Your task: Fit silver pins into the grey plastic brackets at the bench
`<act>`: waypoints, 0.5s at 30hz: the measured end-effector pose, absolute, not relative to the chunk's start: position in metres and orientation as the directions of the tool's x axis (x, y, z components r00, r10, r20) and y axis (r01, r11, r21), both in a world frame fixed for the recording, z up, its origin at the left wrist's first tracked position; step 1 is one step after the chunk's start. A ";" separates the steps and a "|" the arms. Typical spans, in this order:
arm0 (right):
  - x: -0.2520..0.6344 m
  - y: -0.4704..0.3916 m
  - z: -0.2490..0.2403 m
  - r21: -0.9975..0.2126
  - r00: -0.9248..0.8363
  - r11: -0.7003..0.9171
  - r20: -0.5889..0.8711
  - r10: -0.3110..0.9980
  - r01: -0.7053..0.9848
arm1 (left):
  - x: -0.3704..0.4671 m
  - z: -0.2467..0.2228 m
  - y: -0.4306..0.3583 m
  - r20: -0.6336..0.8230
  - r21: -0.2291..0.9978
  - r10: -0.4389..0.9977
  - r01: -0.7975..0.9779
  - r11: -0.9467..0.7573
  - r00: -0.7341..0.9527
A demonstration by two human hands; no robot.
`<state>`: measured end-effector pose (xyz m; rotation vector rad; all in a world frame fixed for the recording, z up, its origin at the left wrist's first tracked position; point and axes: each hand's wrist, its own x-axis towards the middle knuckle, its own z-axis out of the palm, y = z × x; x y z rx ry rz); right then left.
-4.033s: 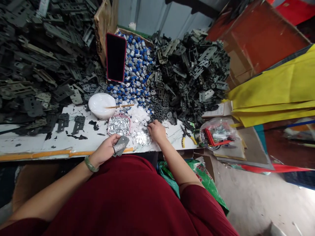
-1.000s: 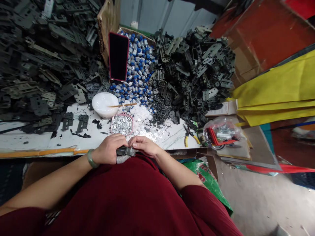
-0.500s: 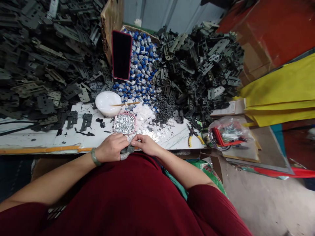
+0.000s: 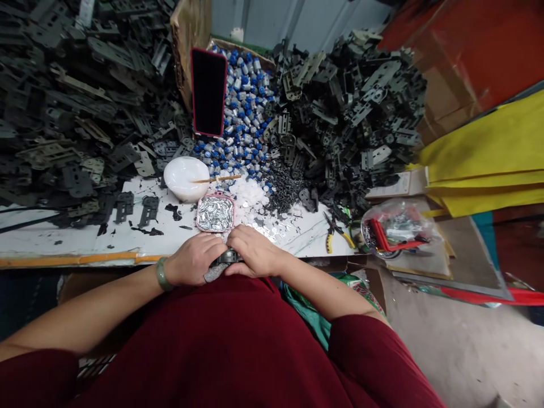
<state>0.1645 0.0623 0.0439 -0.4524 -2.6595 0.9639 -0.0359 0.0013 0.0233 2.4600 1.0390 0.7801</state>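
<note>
Close to my body at the table's front edge, a dark grey slotted part (image 4: pixel 229 256) sits between my two hands, mostly covered by fingers. My left hand (image 4: pixel 196 258), with a green bangle at the wrist, is closed on its left side. Around its right side my right hand (image 4: pixel 254 253) is wrapped, thumb below and fingers on top. A light grey piece (image 4: pixel 215 272) shows under the left fingers; what it is I cannot tell. Just beyond the hands stands a pink-rimmed tray (image 4: pixel 215 213) of small silvery pins. Behind it is a white bowl (image 4: pixel 187 179) with a thin wooden stick.
Dark slotted parts are heaped at left (image 4: pixel 76 113) and right (image 4: pixel 352 113). Between them lie blue-and-white pieces (image 4: pixel 246 107), white discs (image 4: pixel 250 191) and tiny black pieces (image 4: pixel 287 187). A phone (image 4: pixel 208 93) stands upright. Yellow-handled pliers (image 4: pixel 339 233) lie near a plastic bag (image 4: pixel 395 226).
My right hand has shifted from a fingertip pinch to a fuller grip around the dark part. The part has turned, and both hands are closer together on it.
</note>
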 end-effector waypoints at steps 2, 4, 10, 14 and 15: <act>0.163 0.064 0.046 -0.562 -0.926 0.805 0.166 0.338 0.193 | -0.035 0.025 0.001 0.349 0.514 0.749 0.554 -0.655 0.562; 0.160 0.066 0.043 -0.564 -0.916 0.800 0.181 0.359 0.203 | -0.034 0.026 0.000 0.327 0.564 0.791 0.564 -0.603 0.517; 0.146 0.062 0.027 -0.719 -0.839 0.651 0.180 0.513 0.243 | -0.028 0.024 -0.007 0.219 0.822 0.969 0.514 -0.245 0.111; 0.133 0.050 0.020 -0.784 -0.760 0.532 0.122 0.638 0.321 | -0.017 0.026 -0.008 0.088 0.940 0.990 0.339 -0.045 -0.111; 0.131 0.048 0.018 -0.824 -0.735 0.460 0.080 0.674 0.332 | -0.013 0.026 -0.005 0.031 0.966 0.987 0.258 0.011 -0.159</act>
